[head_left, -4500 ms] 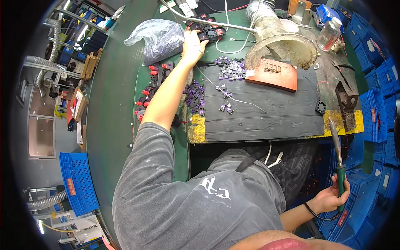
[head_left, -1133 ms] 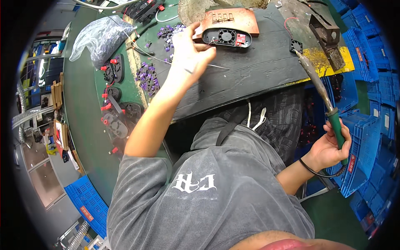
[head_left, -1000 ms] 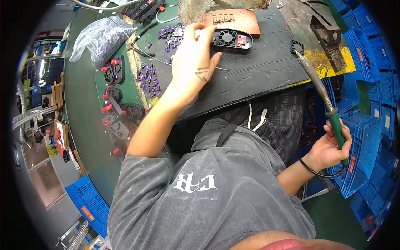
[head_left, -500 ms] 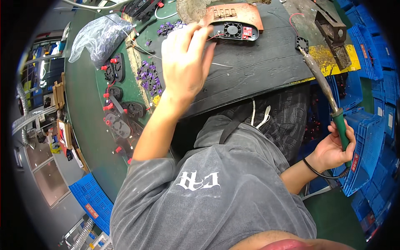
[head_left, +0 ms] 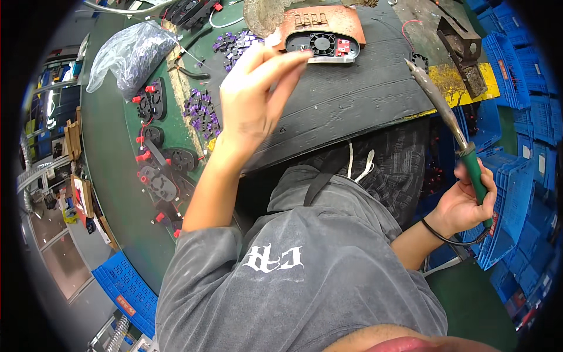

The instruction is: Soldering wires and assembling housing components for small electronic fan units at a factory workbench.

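Observation:
My left hand [head_left: 249,100] reaches over the dark work board, thumb and fingers pinched together at the near left edge of a black oval housing [head_left: 299,41]. What the pinch holds, if anything, is hidden. Inside the housing sit a small black fan [head_left: 322,43] and a red circuit board [head_left: 343,48]. My right hand [head_left: 466,205] is closed around the green handle of a soldering iron [head_left: 443,108]. Its tip points up and left, over the right part of the board, near a second small fan [head_left: 420,61] with a red wire.
The housing rests against a copper-coloured block [head_left: 352,23]. Leftward are purple-and-black small parts [head_left: 202,111], pliers [head_left: 192,73], a clear bag of parts [head_left: 135,58] and several black housings with red connectors [head_left: 155,182]. A rusty metal bracket [head_left: 463,56] and blue crates [head_left: 507,199] stand right.
The iron's tip has moved left, away from the small fan. My left fingers have closed into a tighter pinch by the housing. The thin grey wire running past my left hand no longer shows.

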A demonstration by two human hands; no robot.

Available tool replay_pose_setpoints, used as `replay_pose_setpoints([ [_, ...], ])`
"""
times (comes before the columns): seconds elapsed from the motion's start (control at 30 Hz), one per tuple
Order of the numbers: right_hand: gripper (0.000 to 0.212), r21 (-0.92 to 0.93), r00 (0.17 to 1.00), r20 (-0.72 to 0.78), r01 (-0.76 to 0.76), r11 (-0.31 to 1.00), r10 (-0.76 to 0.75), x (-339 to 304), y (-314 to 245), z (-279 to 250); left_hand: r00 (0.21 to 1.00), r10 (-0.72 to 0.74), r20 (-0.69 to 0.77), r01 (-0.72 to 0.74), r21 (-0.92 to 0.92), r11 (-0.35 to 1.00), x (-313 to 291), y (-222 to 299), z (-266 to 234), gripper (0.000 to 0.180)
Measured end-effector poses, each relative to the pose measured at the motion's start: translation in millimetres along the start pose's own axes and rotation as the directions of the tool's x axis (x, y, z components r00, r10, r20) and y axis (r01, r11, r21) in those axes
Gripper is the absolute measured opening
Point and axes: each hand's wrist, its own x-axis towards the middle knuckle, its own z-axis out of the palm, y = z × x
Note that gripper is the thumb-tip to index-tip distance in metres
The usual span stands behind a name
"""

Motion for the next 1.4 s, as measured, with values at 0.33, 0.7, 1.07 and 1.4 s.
replay_pose_setpoints([
  [0.33, 0.039, -0.063, 0.987, 0.132, 0.096, 0.993, -0.087, 1, -11, 31, 0.980, 0.075, -0.183, -0.064, 0.065, 0.996, 8, -36, 50, 0.019],
  [0.7, 0.040, -0.162, 0.980, 0.176, 0.120, 0.980, -0.091, -3, -1, 66, 0.957, 0.054, -0.284, -0.011, 0.151, 0.988, 17, -36, 54, 0.010],
  [1.07, 0.039, -0.204, 0.982, 0.179, 0.103, 0.974, -0.066, -2, 12, 85, 0.966, -0.013, -0.260, 0.058, 0.167, 0.984, 17, -42, 62, 0.014],
  [1.4, 0.043, -0.222, 0.979, 0.204, 0.053, 0.974, -0.007, -3, 26, 86, 0.965, 0.020, -0.263, 0.023, 0.158, 0.987, 18, -44, 65, 0.013],
])
